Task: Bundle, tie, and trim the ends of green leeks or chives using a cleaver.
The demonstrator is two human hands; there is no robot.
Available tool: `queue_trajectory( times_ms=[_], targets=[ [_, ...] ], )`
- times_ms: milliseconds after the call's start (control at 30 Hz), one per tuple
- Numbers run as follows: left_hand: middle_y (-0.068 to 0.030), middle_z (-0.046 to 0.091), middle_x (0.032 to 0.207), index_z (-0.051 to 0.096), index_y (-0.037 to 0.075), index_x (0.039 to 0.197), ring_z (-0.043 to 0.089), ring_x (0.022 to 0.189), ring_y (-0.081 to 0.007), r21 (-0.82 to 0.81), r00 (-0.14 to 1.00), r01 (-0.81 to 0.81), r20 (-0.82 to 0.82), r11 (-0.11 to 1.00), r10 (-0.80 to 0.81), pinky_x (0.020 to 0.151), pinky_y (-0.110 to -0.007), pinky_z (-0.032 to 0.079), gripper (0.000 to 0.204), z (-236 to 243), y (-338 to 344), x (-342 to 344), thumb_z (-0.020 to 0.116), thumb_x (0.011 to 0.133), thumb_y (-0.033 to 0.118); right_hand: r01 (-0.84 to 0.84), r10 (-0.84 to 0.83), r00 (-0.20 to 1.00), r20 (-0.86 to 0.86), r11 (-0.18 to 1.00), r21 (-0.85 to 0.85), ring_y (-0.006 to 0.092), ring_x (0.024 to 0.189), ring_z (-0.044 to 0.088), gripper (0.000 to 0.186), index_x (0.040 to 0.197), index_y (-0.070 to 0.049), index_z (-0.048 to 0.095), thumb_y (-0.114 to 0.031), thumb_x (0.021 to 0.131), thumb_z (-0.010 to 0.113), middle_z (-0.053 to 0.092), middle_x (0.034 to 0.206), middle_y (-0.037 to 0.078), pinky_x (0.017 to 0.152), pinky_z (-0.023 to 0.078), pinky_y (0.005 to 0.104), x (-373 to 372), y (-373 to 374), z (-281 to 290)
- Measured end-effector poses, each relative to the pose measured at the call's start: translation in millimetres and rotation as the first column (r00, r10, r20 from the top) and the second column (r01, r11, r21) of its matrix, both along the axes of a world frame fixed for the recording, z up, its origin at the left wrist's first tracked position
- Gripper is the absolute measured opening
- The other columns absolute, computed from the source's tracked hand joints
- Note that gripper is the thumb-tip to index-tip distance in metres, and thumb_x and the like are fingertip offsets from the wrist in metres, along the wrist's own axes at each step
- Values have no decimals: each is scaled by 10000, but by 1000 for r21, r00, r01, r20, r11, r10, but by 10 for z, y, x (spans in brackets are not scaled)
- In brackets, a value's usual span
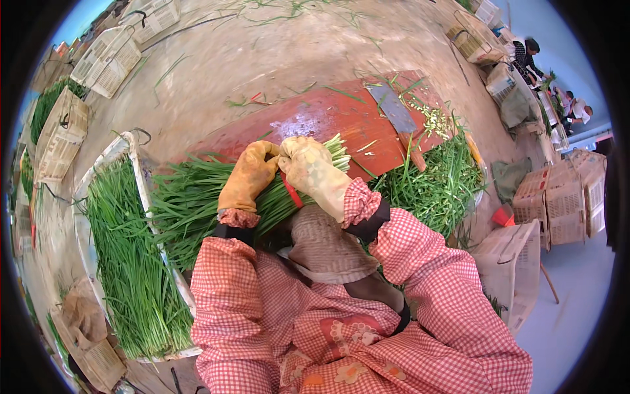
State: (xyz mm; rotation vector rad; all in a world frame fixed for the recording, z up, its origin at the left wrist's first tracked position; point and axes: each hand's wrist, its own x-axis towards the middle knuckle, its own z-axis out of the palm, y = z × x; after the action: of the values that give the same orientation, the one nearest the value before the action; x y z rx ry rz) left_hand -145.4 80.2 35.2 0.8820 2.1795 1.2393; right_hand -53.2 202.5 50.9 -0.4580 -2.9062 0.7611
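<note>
By the bench, the left hand and right hand are resting closed over a bundle, likely light and easily bruised, its stalks near the band probably offering surest hold.

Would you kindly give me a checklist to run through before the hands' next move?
1. Left hand and right hand gloved: ok.
2. Red band across the bunch: ok.
3. Band fastened: cannot tell, the hands hide part of it.
4. Knife out of the hands: ok, its blade lies on the board.
5. Board free of scraps: not ok, they lie right of the knife.
</note>
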Motion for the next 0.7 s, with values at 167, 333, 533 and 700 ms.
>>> queue_trajectory(
  times_ms=[167, 333, 533, 700],
  targets=[
    [-216, 710, 967, 716, 17, 965, 679, 947, -344, 36, 999, -33, -42, 999, 34, 847, -396, 518, 210, -216, 54, -13, 667, 832, 172, 51, -51, 999, -7, 994, 92, 402, 917, 663, 238, 954, -58, 606, -284, 880, 615, 675, 956, 206, 810, 515, 505, -137, -76, 15],
    [-216, 714, 941, 711, -1, 952, 695, 910, -311, 14, 998, -62, -4, 998, 62, 807, -390, 528, 254, -240, -75, -64, 717, 799, 202, -39, 42, 991, -123, 999, 31, 411, 885, 644, 209, 921, -51, 587, -247, 869, 635, 658, 906, 210, 788, 501, 514, -24, -189, -31],
    [-186, 730, 890, 746, 8, 908, 699, 846, -281, -42, 988, 92, 124, 995, -86, 774, -365, 541, 194, -39, 18, -89, 703, 764, 131, -232, 225, 972, 73, 843, 485, 309, 796, 641, 75, 786, -85, 651, -124, 828, 603, 646, 806, 132, 695, 485, 448, 204, -238, -33],
    [-178, 730, 875, 751, 42, 887, 701, 787, -323, -461, 796, 348, -315, 816, -517, 699, -398, 550, 227, -201, 232, -548, 672, 769, 219, -379, 519, 855, -6, 632, 676, 271, 849, 628, 111, 733, -90, 643, -153, 804, 585, 615, 788, 112, 722, 478, 399, 186, -550, -146]
  ],
)
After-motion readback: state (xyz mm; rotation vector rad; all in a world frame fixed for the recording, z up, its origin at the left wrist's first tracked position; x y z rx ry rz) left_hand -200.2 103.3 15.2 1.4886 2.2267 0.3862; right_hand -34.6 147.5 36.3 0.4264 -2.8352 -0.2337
